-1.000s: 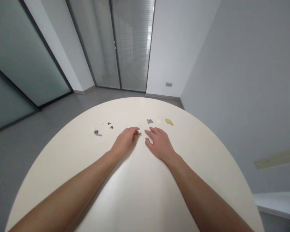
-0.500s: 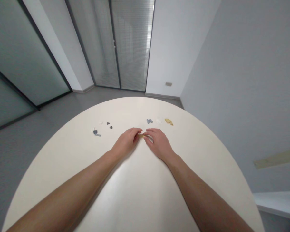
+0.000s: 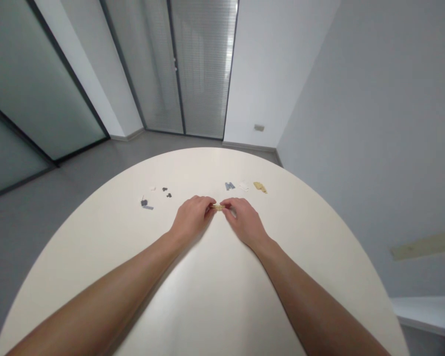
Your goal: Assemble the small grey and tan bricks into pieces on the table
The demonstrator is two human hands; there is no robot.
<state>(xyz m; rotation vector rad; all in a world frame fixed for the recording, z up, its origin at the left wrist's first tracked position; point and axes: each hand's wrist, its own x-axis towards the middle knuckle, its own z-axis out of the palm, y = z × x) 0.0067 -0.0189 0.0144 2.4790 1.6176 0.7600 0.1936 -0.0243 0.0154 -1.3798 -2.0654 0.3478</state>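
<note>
A small tan piece (image 3: pixel 218 207) is pinched between both my hands just above the round cream table (image 3: pixel 207 296). My left hand (image 3: pixel 192 217) grips its left end with curled fingers. My right hand (image 3: pixel 244 220) grips its right end the same way. Beyond my right hand lie a grey piece (image 3: pixel 229 186), a white piece (image 3: pixel 244 186) and a tan piece (image 3: pixel 260 187). To the left of my left hand are several small dark, grey and white pieces (image 3: pixel 147 203).
The table's far edge curves just beyond the pieces. Behind it are a grey floor, glass partitions with blinds (image 3: pixel 203 64) and a white wall (image 3: pixel 374 123) at the right.
My right hand closed in from the right and took the tan piece's other end. Both hands now pinch it together; one second ago the right hand lay open on the table.
</note>
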